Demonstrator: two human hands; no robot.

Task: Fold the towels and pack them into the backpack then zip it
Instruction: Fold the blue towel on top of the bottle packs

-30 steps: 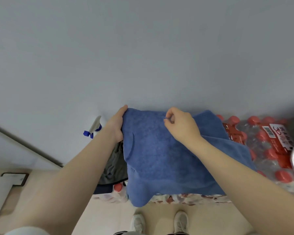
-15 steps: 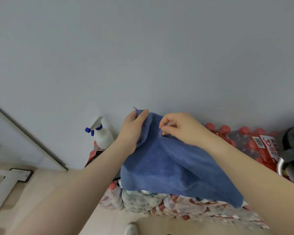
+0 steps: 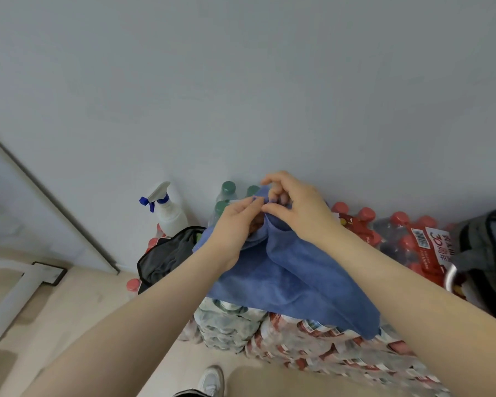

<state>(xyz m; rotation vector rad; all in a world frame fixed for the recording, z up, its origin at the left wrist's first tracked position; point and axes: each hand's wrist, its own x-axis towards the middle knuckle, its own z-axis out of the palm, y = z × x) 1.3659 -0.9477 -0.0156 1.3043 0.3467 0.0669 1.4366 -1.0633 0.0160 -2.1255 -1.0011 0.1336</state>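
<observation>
A blue towel [image 3: 287,279] hangs folded over packs of bottled water, held up at its top edge by both hands. My left hand [image 3: 232,224] pinches the towel's top corner from the left. My right hand [image 3: 295,207] pinches the same edge right beside it, fingertips almost touching the left hand's. A black and grey backpack [image 3: 166,256] sits open to the left of the towel, dark cloth showing inside. Another dark grey bag [image 3: 487,253] stands at the right edge.
Shrink-wrapped packs of red-capped bottles [image 3: 395,230] and green-capped bottles [image 3: 226,190] line the wall. A white spray bottle [image 3: 166,207] stands behind the backpack. Wooden floor [image 3: 78,308] lies left, with a white frame [image 3: 9,285] on it. My shoe [image 3: 212,381] shows at the bottom.
Both hands have come together at the towel's top edge, bringing its corners side by side. The towel hangs narrower now. The view has tilted, revealing the open backpack and green-capped bottles.
</observation>
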